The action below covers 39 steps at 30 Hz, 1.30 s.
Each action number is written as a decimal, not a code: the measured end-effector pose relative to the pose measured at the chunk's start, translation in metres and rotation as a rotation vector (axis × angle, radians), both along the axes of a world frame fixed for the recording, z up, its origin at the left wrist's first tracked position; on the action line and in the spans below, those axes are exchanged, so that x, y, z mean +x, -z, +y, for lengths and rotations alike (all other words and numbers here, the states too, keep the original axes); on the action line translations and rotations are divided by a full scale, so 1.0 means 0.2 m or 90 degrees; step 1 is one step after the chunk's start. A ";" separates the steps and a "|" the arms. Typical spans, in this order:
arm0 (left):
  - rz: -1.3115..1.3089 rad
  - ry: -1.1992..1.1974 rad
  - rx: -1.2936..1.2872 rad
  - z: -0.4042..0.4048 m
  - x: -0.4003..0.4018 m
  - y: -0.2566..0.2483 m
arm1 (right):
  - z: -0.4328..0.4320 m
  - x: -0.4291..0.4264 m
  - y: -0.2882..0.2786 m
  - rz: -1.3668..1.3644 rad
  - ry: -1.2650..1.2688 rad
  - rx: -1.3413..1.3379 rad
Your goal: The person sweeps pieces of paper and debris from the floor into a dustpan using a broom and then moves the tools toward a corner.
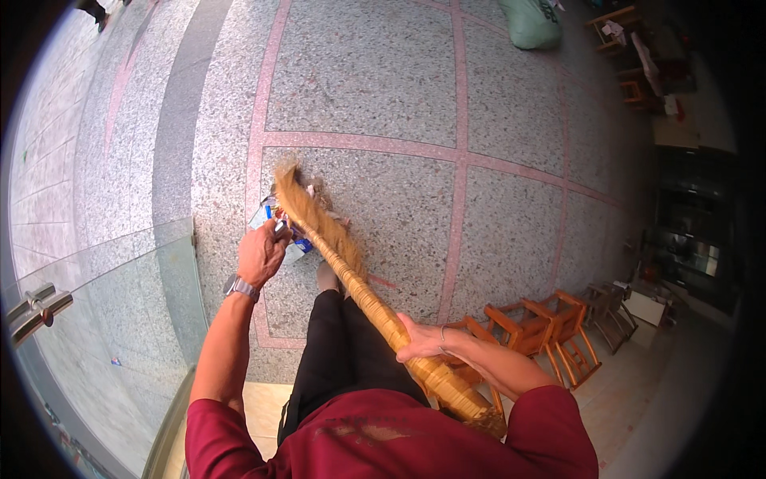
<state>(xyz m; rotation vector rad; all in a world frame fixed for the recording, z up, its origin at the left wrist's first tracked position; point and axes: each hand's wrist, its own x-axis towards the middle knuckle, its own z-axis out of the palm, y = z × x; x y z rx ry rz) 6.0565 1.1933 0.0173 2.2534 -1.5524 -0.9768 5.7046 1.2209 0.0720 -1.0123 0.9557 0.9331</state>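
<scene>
My right hand (419, 340) is closed around the thick bound handle of a straw broom (365, 293), which slants from beside my body up and to the left. Its tan bristles (323, 221) lie on the speckled floor against a small heap of litter. My left hand (261, 254) grips a grey handle end (280, 227), seemingly of a dustpan (260, 217). Colourful wrappers (302, 244) and scraps show in and around the pan, just beyond my fingers. The broom head and my left hand hide part of the pan and the litter.
A glass door (125, 287) with a metal handle (45, 314) stands at the left. Wooden stools (538, 326) line the lower right. A green sack (532, 24) rests on the floor at the top. Another person's leg (99, 15) shows at the far upper left.
</scene>
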 end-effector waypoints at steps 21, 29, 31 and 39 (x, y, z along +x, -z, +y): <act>0.044 -0.021 0.044 0.73 0.24 -0.40 | 0.13 -0.09 -0.63 -0.067 0.124 -0.130; 0.064 -0.115 0.051 1.01 0.24 -0.21 | -0.15 0.00 -0.26 -0.014 0.019 -0.288; 0.029 -0.115 0.058 1.04 0.22 -0.15 | -0.21 0.07 -0.16 0.027 -0.029 -0.312; -0.053 -0.167 0.037 1.07 0.24 0.01 | 0.26 0.23 0.13 0.117 -0.223 -0.223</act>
